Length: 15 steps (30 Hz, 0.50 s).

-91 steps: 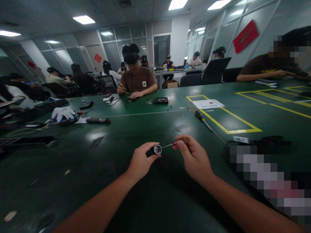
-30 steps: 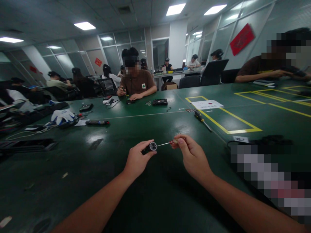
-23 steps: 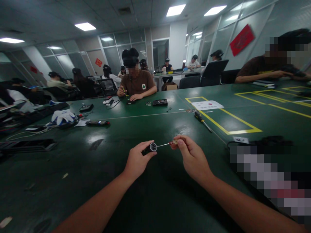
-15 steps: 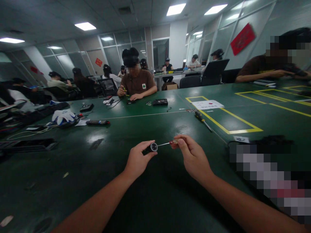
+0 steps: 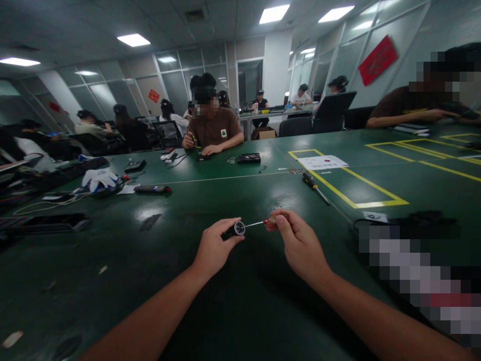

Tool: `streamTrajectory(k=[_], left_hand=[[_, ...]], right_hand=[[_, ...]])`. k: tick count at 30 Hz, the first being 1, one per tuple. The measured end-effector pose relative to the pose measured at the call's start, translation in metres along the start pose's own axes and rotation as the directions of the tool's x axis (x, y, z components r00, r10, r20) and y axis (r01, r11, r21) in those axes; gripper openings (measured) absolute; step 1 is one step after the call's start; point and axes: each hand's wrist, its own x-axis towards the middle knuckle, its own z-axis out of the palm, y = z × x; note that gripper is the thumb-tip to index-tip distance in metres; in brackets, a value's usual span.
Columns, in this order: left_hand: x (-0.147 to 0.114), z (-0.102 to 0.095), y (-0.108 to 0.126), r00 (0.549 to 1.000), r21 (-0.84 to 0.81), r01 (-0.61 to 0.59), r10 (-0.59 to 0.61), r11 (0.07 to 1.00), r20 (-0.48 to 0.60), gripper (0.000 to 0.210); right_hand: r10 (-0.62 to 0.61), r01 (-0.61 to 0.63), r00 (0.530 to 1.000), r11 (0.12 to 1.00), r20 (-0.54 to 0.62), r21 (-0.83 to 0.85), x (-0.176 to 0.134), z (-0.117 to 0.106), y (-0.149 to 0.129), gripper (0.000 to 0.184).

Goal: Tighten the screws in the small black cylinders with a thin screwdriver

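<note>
Between thumb and fingers, my left hand (image 5: 215,246) grips a small black cylinder (image 5: 239,228) whose open, silver-rimmed end faces right and toward me. My right hand (image 5: 300,240) is closed on the reddish, see-through handle of a thin screwdriver (image 5: 269,220). Its metal shaft runs leftward to the cylinder's open end, where the tip sits at or inside the rim; I cannot tell how deep. Both hands are held above the green table (image 5: 150,281). Most of the cylinder's body is hidden in my left hand.
A yellow-black screwdriver (image 5: 314,187) lies beyond my right hand, by a yellow tape outline and a paper sheet (image 5: 323,162). White-blue gloves (image 5: 99,179) and a dark pen-like tool (image 5: 153,190) lie left. Across the table sits a person (image 5: 214,123) handling a small dark item.
The whole view has shifted very slightly to the right. Both hands keep the same hold on the cylinder and the screwdriver, with no clear movement between them.
</note>
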Motion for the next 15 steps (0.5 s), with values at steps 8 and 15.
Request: streamTrajectory(k=[8, 15], left_hand=[[0.0, 0.001, -0.002, 0.999, 0.023, -0.029, 0.029, 0.999, -0.018, 0.043], [0.0, 0.001, -0.007, 0.997, 0.053, -0.074, 0.074, 0.996, 0.008, 0.044]], right_hand=[[-0.066, 0.07, 0.987, 0.997, 0.146, -0.028, -0.005, -0.003, -0.003, 0.026], [-0.086, 0.094, 0.983, 0.994, 0.161, -0.049, -0.01, -0.001, -0.015, 0.025]])
